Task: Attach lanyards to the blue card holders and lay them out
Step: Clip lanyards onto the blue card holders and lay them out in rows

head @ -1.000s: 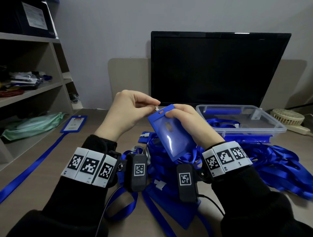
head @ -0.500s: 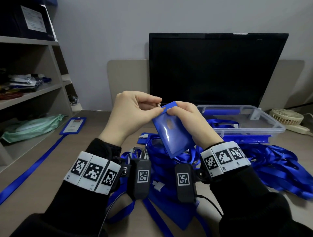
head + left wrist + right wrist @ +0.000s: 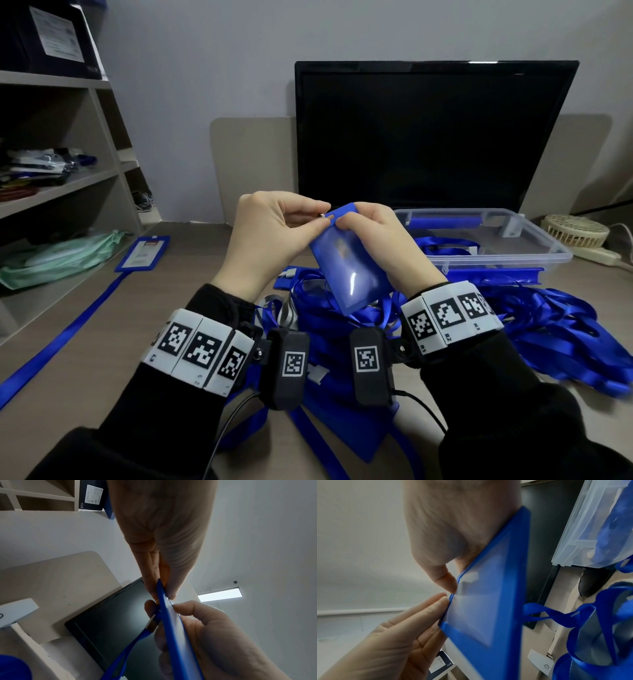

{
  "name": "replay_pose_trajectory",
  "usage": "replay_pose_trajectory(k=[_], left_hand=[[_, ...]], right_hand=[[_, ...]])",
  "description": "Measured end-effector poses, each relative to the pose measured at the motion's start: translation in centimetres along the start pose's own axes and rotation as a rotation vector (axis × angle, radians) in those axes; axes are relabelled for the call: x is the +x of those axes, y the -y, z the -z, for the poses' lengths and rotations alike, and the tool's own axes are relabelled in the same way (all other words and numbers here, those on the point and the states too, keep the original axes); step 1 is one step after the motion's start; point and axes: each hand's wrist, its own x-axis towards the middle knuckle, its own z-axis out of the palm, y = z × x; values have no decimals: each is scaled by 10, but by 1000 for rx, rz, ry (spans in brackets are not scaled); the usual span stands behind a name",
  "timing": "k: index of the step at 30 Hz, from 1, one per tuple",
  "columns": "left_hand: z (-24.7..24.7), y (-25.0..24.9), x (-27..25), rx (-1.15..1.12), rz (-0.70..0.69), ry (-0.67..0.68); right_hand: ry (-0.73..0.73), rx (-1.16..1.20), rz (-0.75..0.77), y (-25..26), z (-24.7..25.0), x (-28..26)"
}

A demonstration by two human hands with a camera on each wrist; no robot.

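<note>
1. Card holder (image 3: 346, 260) held above the desk (image 3: 102, 342), tilted; right hand (image 3: 383, 246) pinches its top edge.
2. Left hand (image 3: 270, 236) pinches the lanyard clip (image 3: 322, 215) at the holder's top corner; strap (image 3: 130, 646) trails below.
3. Judgement: steady the holder, align the clip with the slot, close fully before release.
4. Risk: the loose lanyard pile (image 3: 534, 325) may snag the strap.

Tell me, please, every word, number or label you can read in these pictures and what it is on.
"R1", "R2", "R3": small print under the square markers on the right wristband.
Left wristband: print too small to read.
White label on the dark box on the shelf: too blurred to read.
Card in the laid-out card holder: blurred, unreadable.
</note>
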Motion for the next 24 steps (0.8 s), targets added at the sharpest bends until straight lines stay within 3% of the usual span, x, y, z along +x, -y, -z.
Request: replay_pose_trajectory(k=[9,16,24], left_hand=[[-3,-1,-2,123,-99,97],[-2,-6,-3,112,-68,137],[11,-2,5,3,11,194]], right_hand=[[-50,55,-18,1,0,-2],[-143,39,-9,2,-3,-3],[-74,-74,-23,14,-4,-7]])
